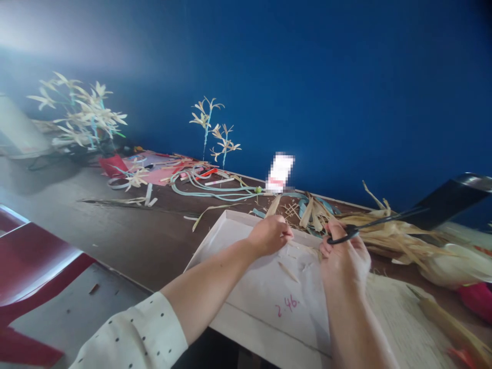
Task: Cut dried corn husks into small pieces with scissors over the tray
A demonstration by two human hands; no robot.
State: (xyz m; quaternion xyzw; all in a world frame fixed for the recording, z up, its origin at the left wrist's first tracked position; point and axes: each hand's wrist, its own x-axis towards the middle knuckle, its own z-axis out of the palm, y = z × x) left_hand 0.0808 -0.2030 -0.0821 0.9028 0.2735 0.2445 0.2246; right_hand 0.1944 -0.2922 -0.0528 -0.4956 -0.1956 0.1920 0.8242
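My left hand (271,236) is closed above a shallow white box lid (246,287). A pale strip of dried husk (273,206) sticks up from its fingers. At the lid's right side, my right hand (346,261) grips a pair of black scissors (346,234) by the handle, their blades pointing away to the right. Small husk trimmings (288,271) lie inside the lid, near some red handwriting. Just beyond both hands, more dried husk pieces (313,212) are on the table beside blue scraps.
Husk flowers on blue stems (90,118) stand at the back left, with two smaller sprigs (207,123) by the blue wall. Looped pale blue cord (180,190), pens and red paper (113,166) cover the table's back. A husk bundle (392,238) lies right; a red chair (34,261) stands left.
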